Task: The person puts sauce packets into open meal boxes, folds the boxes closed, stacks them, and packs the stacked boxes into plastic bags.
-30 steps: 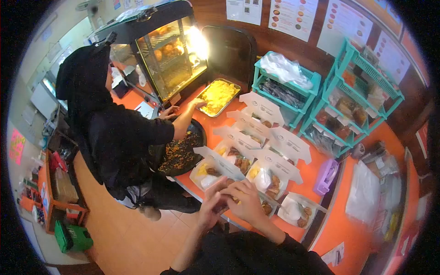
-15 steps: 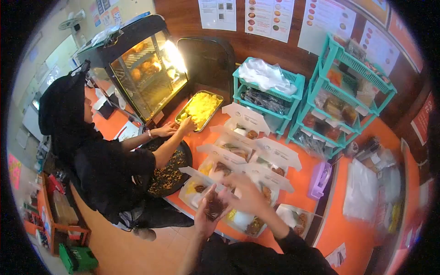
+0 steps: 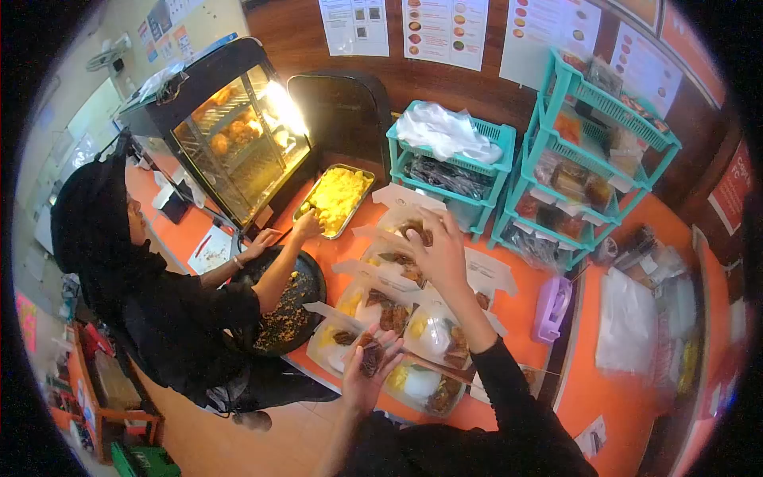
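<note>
The left hand [image 3: 362, 385] is cupping a dark packet [image 3: 371, 355] over the near edge of the tabletop [image 3: 517, 316], its fingers curving loosely around it, while the right hand [image 3: 445, 253] is reaching farther out, its fingers closing narrowly on a second dark packet [image 3: 418, 230] above the open white boxes [image 3: 486, 270]. Those boxes are standing close together in rows, their lids tilting up, and the nearer ones are holding white mounds, yellow food and brown pieces. Whether the second packet is touching the food beneath it, one cannot tell. Just to the left, a co-worker in black [image 3: 159, 310] is leaning in, one hand [image 3: 305, 226] reaching to the edge of a metal tray [image 3: 355, 208] filled with yellow food [image 3: 338, 193], above a black pan [image 3: 311, 284] of brown crumbs. A lit display case [image 3: 199, 76] is standing behind, teal baskets [image 3: 501, 168] are stacking up beyond the boxes, and a purple dispenser [image 3: 554, 306] is sitting on the right.
</note>
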A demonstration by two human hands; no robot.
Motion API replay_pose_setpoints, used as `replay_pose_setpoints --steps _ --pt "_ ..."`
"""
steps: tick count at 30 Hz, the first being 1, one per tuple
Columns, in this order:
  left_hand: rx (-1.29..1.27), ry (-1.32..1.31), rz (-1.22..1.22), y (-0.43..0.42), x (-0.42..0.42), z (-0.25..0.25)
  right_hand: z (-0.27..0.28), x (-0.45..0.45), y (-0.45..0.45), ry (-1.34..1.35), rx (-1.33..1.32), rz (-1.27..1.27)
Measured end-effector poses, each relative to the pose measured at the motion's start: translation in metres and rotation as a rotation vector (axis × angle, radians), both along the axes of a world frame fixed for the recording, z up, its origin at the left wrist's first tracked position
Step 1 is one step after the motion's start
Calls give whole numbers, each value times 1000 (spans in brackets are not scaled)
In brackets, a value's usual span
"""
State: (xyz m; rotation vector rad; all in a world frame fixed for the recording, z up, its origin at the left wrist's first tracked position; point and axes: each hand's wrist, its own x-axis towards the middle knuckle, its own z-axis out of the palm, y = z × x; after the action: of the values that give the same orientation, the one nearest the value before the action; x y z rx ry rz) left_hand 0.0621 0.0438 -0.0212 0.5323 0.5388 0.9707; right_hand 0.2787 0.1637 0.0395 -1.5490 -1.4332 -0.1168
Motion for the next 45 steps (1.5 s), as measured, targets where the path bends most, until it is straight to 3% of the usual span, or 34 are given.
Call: replay_pose_setpoints --steps 2,4,6,9,13,16,18,21,26,29,31,32,35,39,41,45 --pt "8 -15 -12 -2 2 1 -3 -2 -5 -76 107 -19" --pt "-14 -113 -35 -9 4 -1 -27 -18 -48 32 10 382" --pt "-39 -75 -83 -17 6 -7 -9 -38 -108 312 -401 626" --pt "-24 15 -230 -27 16 -11 -8 -49 -153 518 -607 484" --pt "-11 -46 -347 -39 33 3 -8 -26 -160 494 -538 255" --pt "77 89 -334 -45 37 -8 -23 23 -130 281 -309 103" --pt "96 99 -347 -52 37 -10 -26 47 -113 -114 -103 -210" --pt "52 126 -325 -56 37 -16 -10 77 -116 59 -151 -184" --pt "70 164 -401 -57 38 -40 37 160 -105 27 15 -321" --pt "13 193 -497 -58 41 -70 68 207 -94 -139 126 -478" --pt "61 218 -566 -59 47 -64 89 233 -92 -239 176 -615" --pt "40 262 -570 -58 43 -90 98 246 -91 -277 182 -702" --pt "61 301 -603 -54 62 -70 109 315 -78 -392 224 -907" --pt "85 345 -627 -53 72 -54 128 369 -69 -321 35 -856" --pt "91 366 -635 -54 73 -50 137 378 -69 -260 -240 -775" --pt "108 402 -650 -61 71 -37 124 413 -57 -251 -295 -686"
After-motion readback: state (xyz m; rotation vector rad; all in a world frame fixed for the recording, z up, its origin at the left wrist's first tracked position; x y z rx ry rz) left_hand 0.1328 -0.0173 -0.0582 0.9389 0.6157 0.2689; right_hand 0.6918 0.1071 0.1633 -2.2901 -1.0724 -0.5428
